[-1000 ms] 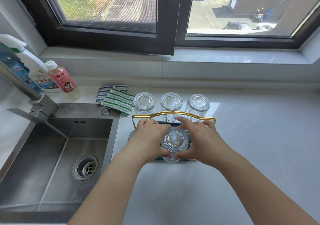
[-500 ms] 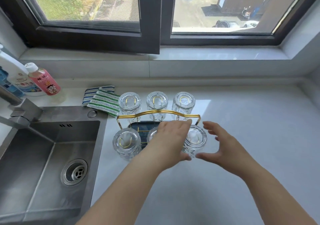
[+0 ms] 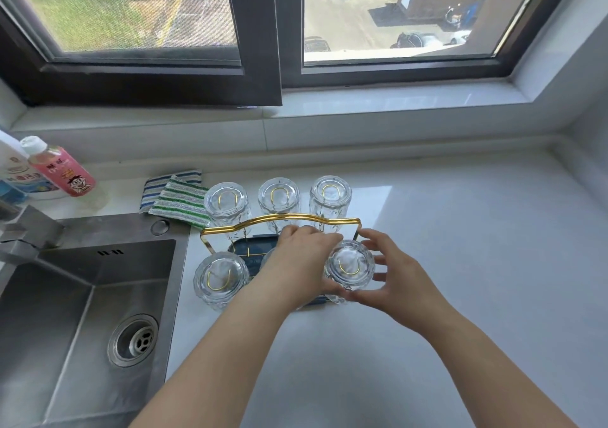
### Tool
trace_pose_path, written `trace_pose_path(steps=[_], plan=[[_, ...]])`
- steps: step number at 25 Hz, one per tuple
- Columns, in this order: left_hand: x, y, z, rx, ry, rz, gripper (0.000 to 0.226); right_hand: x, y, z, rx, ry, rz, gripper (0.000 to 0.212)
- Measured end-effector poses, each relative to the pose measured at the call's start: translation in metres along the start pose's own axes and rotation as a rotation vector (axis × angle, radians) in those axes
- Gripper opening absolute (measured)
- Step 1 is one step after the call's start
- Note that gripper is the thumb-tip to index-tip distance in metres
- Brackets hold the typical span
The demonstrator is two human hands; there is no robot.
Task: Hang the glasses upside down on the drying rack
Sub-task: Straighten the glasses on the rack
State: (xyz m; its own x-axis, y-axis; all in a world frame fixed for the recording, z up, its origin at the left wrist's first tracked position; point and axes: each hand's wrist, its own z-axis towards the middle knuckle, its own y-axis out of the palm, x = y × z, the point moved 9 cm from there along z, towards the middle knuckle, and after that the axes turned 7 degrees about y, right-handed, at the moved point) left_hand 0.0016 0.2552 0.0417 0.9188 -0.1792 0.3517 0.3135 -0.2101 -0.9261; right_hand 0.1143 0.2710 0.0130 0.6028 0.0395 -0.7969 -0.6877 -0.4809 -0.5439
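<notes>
A drying rack with a gold wire handle (image 3: 279,218) and a dark blue tray (image 3: 250,250) stands on the white counter. Three clear glasses hang upside down in its back row: left (image 3: 226,201), middle (image 3: 279,197), right (image 3: 330,194). Another inverted glass (image 3: 221,278) sits at the front left. The front middle glass (image 3: 268,258) is mostly hidden by my left hand (image 3: 302,263). The front right glass (image 3: 350,264) is upside down over its gold prong, cupped between my left hand and my right hand (image 3: 399,281), fingers touching its sides.
A steel sink (image 3: 75,322) with a tap (image 3: 23,233) lies left of the rack. Striped cloths (image 3: 177,199) and bottles (image 3: 59,167) sit behind the sink. The window sill (image 3: 362,105) runs along the back; a wall corner (image 3: 585,138) closes the right side.
Both hands left the front middle glass and moved right to the front right glass. My right hand, apart from it half a second ago, now touches it.
</notes>
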Motion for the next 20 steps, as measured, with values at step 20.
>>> trace_pose_path(steps=[20], plan=[[-0.038, -0.029, -0.05, 0.193, -0.063, -0.103, 0.091, -0.037, -0.013, -0.014, 0.105, -0.171, -0.197, 0.08]])
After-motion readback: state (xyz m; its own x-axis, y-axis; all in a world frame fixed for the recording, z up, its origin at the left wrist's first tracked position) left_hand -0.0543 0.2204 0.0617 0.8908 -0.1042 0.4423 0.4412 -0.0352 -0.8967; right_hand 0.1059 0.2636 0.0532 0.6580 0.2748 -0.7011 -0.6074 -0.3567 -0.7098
